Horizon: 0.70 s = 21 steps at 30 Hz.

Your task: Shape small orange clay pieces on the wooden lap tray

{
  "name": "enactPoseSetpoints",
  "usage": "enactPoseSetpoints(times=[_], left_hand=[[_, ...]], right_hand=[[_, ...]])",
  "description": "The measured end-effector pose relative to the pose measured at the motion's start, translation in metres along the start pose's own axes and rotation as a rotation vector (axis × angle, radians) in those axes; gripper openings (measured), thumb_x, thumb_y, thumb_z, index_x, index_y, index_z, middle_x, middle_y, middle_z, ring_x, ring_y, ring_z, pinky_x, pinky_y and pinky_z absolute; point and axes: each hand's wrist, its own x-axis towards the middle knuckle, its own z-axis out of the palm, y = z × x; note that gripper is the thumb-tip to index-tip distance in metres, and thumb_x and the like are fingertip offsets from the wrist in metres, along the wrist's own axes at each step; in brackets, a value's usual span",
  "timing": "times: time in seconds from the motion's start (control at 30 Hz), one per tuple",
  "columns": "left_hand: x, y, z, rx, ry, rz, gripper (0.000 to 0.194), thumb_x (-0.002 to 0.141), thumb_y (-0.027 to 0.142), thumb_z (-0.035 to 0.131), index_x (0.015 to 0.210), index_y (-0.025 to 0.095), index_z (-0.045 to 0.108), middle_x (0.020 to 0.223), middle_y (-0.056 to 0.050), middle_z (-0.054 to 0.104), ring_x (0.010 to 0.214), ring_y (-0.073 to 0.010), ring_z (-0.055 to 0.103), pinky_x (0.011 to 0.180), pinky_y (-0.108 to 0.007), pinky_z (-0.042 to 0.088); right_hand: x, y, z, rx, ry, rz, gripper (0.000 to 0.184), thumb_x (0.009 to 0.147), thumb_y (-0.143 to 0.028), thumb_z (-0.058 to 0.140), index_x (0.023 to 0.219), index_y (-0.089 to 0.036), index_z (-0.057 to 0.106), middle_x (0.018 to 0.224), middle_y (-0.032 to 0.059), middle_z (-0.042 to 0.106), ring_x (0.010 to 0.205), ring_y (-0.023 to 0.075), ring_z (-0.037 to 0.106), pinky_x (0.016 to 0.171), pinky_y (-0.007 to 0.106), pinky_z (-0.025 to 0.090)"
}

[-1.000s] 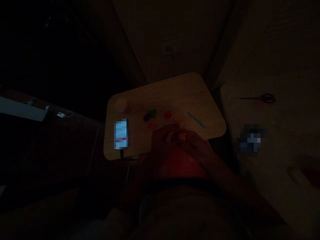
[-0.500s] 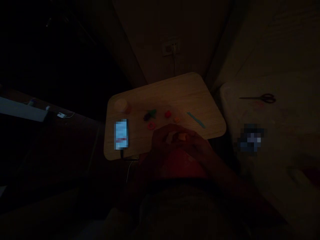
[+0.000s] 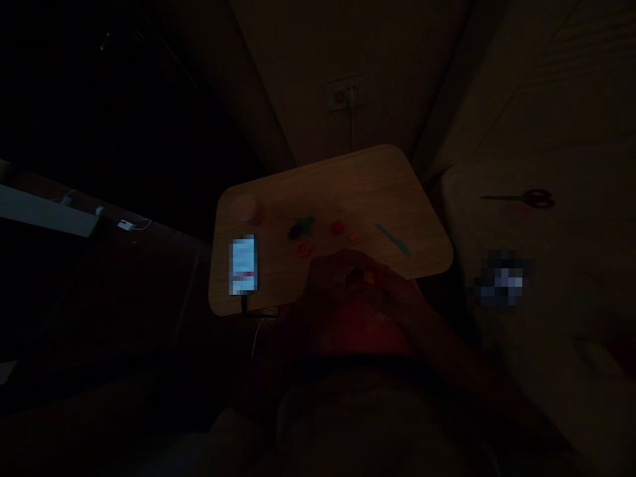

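A dim room: a wall with a socket [image 3: 345,95] meets a pale mattress [image 3: 571,278] on the right, with black-handled scissors [image 3: 527,199] lying on it. The wooden bench [image 3: 322,175] sits over the person's lap, carrying a lit phone [image 3: 243,265], a pale round tub [image 3: 244,207] and a teal strip [image 3: 393,238]. Small pieces lie across it: a dark-and-green lump [image 3: 301,229], a red ring [image 3: 303,249], a red blob [image 3: 337,227], an orange bit [image 3: 354,238]. Both arms bend inward, the left hand [image 3: 330,281] and right hand [image 3: 392,291] closed together above the bench's near edge, curled around a small orange piece [image 3: 368,278], too dark to tell which fingers pinch it
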Motion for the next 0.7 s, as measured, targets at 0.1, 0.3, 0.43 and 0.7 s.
enactPoseSetpoints(times=[0.1,0.3,0.43,0.7], left_hand=[[0.001,0.002,-0.001,-0.042,-0.040,-0.002,0.026,0.087,0.030,0.088,0.112,0.025,0.081,0.103,-0.004,0.084,0.089,-0.0189,0.081,0.076,-0.028,0.066],[-0.005,-0.006,0.006,-0.117,0.110,-0.053,0.029,0.083,0.042,0.092,0.101,0.023,0.080,0.096,-0.005,0.083,0.088,-0.0194,0.080,0.077,-0.029,0.065],[-0.013,-0.018,0.015,-0.266,0.229,-0.128,0.040,0.077,0.049,0.095,0.103,0.024,0.078,0.098,-0.005,0.082,0.091,-0.0203,0.080,0.076,-0.029,0.066],[-0.012,-0.013,0.006,-0.229,0.128,-0.045,0.028,0.090,0.034,0.086,0.114,0.027,0.074,0.107,-0.004,0.082,0.102,-0.0218,0.079,0.091,-0.037,0.063]], right_hand=[[0.002,0.002,0.000,0.053,0.011,0.032,0.035,0.060,-0.043,0.102,0.074,-0.027,0.075,0.087,-0.0008,0.078,0.092,0.0229,0.075,0.086,0.038,0.060],[-0.005,-0.006,0.004,0.010,-0.014,0.062,0.041,0.072,-0.059,0.093,0.094,-0.028,0.078,0.103,0.0041,0.080,0.107,0.0266,0.074,0.097,0.043,0.059],[-0.004,-0.005,-0.001,0.037,-0.040,0.072,0.046,0.077,-0.057,0.090,0.112,-0.029,0.078,0.117,0.0046,0.079,0.114,0.0248,0.072,0.101,0.040,0.058],[-0.001,-0.006,-0.003,-0.022,-0.100,0.009,0.040,0.080,-0.053,0.090,0.110,-0.029,0.079,0.110,0.0052,0.080,0.115,0.0267,0.072,0.100,0.044,0.057]])
